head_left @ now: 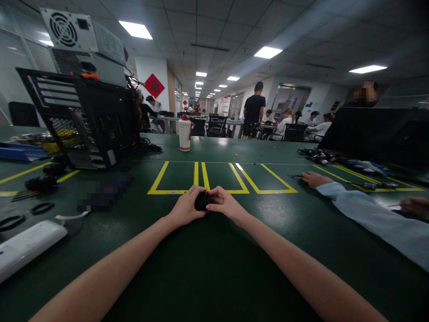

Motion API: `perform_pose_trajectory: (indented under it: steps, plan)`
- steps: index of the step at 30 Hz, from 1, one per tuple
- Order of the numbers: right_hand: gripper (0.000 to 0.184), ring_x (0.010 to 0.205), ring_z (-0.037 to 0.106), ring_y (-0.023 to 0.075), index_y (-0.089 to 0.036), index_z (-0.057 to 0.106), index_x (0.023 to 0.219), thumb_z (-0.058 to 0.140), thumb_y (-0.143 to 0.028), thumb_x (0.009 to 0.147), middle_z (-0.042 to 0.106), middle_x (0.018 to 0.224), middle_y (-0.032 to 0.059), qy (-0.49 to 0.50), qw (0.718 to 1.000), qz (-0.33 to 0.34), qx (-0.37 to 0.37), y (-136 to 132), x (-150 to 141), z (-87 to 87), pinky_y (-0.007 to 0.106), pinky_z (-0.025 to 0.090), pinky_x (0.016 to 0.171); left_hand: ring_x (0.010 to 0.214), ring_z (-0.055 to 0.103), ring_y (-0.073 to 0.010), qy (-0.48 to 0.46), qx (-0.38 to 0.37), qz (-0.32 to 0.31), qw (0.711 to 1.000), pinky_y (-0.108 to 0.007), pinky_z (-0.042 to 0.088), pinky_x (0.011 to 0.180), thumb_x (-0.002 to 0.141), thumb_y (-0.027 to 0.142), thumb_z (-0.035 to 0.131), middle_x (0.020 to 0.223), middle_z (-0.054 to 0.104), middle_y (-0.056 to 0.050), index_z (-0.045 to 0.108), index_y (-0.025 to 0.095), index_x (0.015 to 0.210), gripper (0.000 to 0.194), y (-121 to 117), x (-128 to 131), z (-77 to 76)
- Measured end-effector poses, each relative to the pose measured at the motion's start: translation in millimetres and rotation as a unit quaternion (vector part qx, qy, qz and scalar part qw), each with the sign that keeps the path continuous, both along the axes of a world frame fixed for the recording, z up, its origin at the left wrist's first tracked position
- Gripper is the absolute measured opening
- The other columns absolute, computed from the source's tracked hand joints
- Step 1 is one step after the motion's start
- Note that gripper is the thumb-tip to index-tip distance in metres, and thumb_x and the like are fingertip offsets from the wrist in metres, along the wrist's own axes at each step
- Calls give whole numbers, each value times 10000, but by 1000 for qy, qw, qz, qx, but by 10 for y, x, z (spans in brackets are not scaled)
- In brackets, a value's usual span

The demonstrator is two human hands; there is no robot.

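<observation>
Head view: the green bench (214, 277) fills the width, running from the bottom of the frame, beneath both forearms, to a far edge with chairs and people beyond it. Three yellow tape outlines (266, 192) lie in a row across its middle, and bare green surface shows between the forearms, to the right of the right wrist and between the tape and the far edge. At the left, a black computer case (107, 123) with a power supply (72, 31) stacked above it bounds the space; a white power strip (31, 248) lies nearer, cut off by the frame. At the right, a co-worker's light-blue sleeve (368, 214) reaches in, that person's hand (317, 180) near the right-hand tape outline.

Both forearms slant inward from the lower corners, wrists low over the bench. The left hand (183, 208) is curled around a small black object (201, 201), while the right hand (226, 205) pinches its right side between thumb and fingers, closed down to its width. The object is between the hands, at the near line of the outlines; whether it touches the bench, I cannot tell. A white bottle (184, 134) stands upright beyond the tape.
</observation>
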State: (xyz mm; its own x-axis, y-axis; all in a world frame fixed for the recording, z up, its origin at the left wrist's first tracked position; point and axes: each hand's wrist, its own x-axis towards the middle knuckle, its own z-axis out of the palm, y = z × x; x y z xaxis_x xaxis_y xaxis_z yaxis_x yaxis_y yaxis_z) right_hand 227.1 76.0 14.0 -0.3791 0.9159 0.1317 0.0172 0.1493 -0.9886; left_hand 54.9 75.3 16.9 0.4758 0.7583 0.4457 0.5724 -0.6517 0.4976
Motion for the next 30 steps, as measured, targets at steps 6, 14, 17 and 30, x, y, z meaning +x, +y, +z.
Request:
perform_pose_trajectory:
  steps: [6,14,17,30]
  plan:
    - [274,884,537,147,-186,505,890,600,-311,666,558,923,20,-14,999,-48,18,-3,-36,-29,349,414,832,904,510,-214,-5,3,-1,1000,-363,447,748,617,261,632,1033,459,-25,396,249,1088,527,10,2,-11]
    - [322,909,546,166,-200,496,890,649,-263,613,545,978,22,-4,1000,-6,3,-19,-23,-37,367,424,830,894,505,-204,1,15,-7,1000,-340,446,734,618,246,629,1030,453,-26,391,240,1087,527,17,-10,-25]
    - [328,898,548,155,-208,480,867,662,-246,596,537,970,9,2,1000,-11,14,-36,-32,-35,352,430,825,894,504,-202,-1,18,-5,1000,-340,441,739,618,241,628,1029,453,-26,392,238,1082,520,27,-2,-38]
    - [303,938,540,163,-201,491,915,623,-231,644,548,978,23,7,1000,-4,26,-41,-61,-68,352,418,847,879,516,-204,5,10,1,1000,-335,452,729,616,230,624,1022,449,-24,396,238,1073,511,10,-4,-25]
